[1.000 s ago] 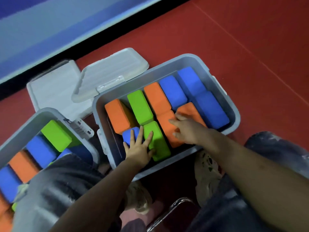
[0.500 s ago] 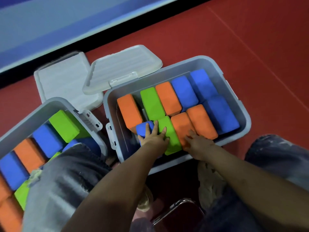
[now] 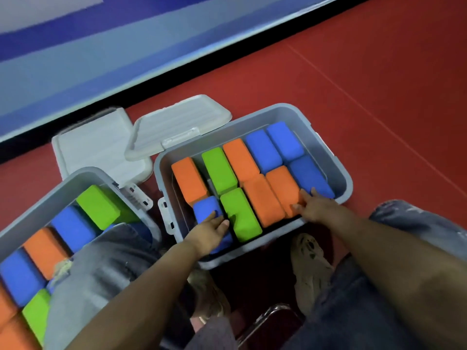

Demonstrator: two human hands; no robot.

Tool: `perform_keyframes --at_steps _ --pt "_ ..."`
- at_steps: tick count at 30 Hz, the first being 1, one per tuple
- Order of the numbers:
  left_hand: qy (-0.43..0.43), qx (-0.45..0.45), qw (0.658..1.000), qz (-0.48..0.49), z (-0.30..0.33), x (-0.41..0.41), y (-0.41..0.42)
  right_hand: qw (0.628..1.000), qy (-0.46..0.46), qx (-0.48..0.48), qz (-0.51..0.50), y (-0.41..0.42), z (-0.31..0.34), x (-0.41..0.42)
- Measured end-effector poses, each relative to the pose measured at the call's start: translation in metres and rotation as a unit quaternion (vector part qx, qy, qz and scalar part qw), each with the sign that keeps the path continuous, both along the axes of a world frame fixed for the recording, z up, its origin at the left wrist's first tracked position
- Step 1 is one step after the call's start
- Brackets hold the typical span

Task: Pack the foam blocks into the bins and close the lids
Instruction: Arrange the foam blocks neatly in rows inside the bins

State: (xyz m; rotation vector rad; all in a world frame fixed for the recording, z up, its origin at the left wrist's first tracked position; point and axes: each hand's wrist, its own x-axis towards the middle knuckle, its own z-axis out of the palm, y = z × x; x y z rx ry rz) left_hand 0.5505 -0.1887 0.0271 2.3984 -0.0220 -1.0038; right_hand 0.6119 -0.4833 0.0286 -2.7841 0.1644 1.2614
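- The right bin sits on the red floor in front of me, open-topped and packed with foam blocks in two rows.
- Far row, left to right: an orange block, a green block, another orange block and two blue blocks.
- Near row, left to right: a small blue block, a green block, two orange blocks and a blue block at the right end.
- My left hand lies flat on the small blue block in the near left corner, fingers straight and pressing, not curled round it.
- My right hand rests at the near right edge, its fingers extended against the near ends of the right orange block and the blue one beside it; nothing is gripped.
- The left bin stands just beside the first, partly hidden by my knee, and holds green, blue and orange blocks.
- Two white lids lie off the bins on the far side, one leaning on the right bin's far left corner, the other flat on the floor behind the left bin.
- My shoes sit near the right bin's near wall.
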Motion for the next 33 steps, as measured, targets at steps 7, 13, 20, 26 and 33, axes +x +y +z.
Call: perform_keyframes --at_steps 7,13,20,26,33 --pt "0.029 0.021 0.999 0.034 0.005 -0.034 0.006 0.997 0.016 0.026 0.065 0.019 0.003 -0.02" --pt "-0.067 0.007 0.988 0.14 0.051 0.008 0.044 0.972 -0.113 0.181 0.096 0.101 0.062 0.006" --pt "-0.128 -0.061 0.901 0.41 0.103 0.088 0.1 0.924 -0.164 0.341 0.054 0.172 0.1 0.049" --pt "0.033 -0.313 0.553 0.771 0.067 0.155 0.155 0.866 -0.127 0.457 -0.158 0.182 0.074 0.092" --pt "0.011 -0.443 0.367 0.818 0.001 0.182 0.162 0.843 -0.096 0.474 -0.235 0.188 0.038 0.117"
